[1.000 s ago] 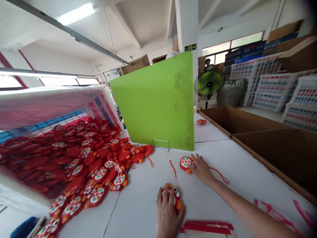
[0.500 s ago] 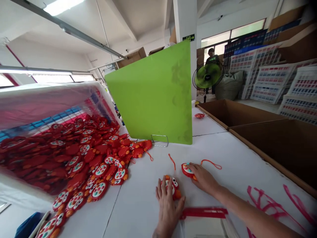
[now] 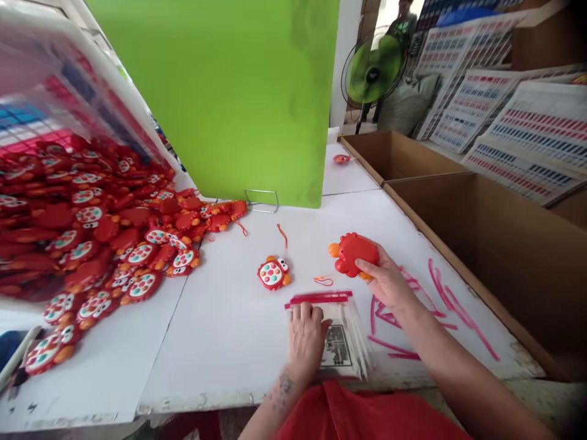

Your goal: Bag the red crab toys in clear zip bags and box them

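Observation:
My right hand (image 3: pixel 392 278) holds a red cartoon-animal toy (image 3: pixel 355 253) above the table, its plain back turned up and orange knobs at its edge. An orange cord loop (image 3: pixel 323 281) shows just below it. My left hand (image 3: pixel 306 339) lies on a stack of clear zip bags (image 3: pixel 355 342), its fingers curled over the pink-red zip strip at the top; the fingertips' hold is partly hidden. Further forward, a second toy (image 3: pixel 272 273) lies face up, showing big eyes, a white panel with coloured dots, and an orange cord.
A large heap of the same toys (image 3: pixel 105 220) spills from a plastic-lined crate on the left. A green board (image 3: pixel 238 98) stands in a wire holder (image 3: pixel 261 200). Open cardboard boxes (image 3: pixel 458 226) line the right edge. Pink strips (image 3: pixel 458 311) are on the table. Behind stands a fan (image 3: pixel 373 73).
My right hand has lifted its toy off the table and turned it back side up. My left hand has left the other toy and moved back to the zip bags. The view has tilted down.

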{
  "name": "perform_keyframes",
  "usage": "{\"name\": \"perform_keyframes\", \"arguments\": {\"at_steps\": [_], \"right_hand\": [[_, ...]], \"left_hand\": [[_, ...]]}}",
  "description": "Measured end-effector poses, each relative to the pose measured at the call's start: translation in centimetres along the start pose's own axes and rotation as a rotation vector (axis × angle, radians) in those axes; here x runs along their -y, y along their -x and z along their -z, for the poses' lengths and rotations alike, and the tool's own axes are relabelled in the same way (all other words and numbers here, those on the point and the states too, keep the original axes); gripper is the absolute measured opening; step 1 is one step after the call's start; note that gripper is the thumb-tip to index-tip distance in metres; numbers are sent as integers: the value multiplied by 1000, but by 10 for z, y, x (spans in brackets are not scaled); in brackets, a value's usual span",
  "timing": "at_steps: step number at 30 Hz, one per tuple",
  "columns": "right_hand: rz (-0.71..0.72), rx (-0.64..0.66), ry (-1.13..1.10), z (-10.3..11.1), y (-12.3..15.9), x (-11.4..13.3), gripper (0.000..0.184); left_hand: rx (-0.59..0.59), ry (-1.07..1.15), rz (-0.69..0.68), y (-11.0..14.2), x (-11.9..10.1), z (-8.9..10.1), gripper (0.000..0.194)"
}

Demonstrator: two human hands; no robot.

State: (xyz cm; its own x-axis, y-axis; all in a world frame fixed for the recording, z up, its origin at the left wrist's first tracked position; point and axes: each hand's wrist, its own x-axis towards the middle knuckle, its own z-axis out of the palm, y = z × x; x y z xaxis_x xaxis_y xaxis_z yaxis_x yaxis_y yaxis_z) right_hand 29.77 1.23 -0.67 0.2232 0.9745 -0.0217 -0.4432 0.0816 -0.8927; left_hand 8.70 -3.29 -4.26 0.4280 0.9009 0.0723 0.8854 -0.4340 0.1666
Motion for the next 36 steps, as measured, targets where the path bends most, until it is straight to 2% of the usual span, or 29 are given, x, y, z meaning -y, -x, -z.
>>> {"name": "perform_keyframes", "arguments": {"at_steps": [6, 11, 14, 17, 20, 24, 27, 30, 33, 36], "right_hand": [[-102, 109, -4, 3, 18, 13, 31], [-128, 191, 75, 6, 17, 11, 32], [-110, 163, 150, 7, 12, 6, 34], [-93, 151, 284, 7, 8, 1, 31], [-129, 255, 357, 6, 7, -1, 33], [-213, 423, 253, 6, 7, -4, 35], [-182, 326, 171, 2, 3, -14, 34], [-131, 229, 233, -4, -2, -29, 35], [-74, 265, 349, -9, -5, -45, 34], [-33, 350, 471, -13, -4, -55, 33]], "left_hand": [[36, -3, -6, -4, 4, 0, 12], [59, -84, -15, -18, 10, 3, 16], [9, -105, -59, -20, 11, 0, 15], [-98, 16, -130, -17, 15, -7, 8], [-170, 130, -146, -13, 20, -13, 11], [-193, 215, -121, -13, 22, -12, 22], [-129, 194, -211, -12, 19, -6, 16], [-85, 159, -286, -11, 16, -2, 18], [-129, 178, -311, -9, 18, -3, 22], [-232, 207, -280, -8, 20, -4, 10]]}}
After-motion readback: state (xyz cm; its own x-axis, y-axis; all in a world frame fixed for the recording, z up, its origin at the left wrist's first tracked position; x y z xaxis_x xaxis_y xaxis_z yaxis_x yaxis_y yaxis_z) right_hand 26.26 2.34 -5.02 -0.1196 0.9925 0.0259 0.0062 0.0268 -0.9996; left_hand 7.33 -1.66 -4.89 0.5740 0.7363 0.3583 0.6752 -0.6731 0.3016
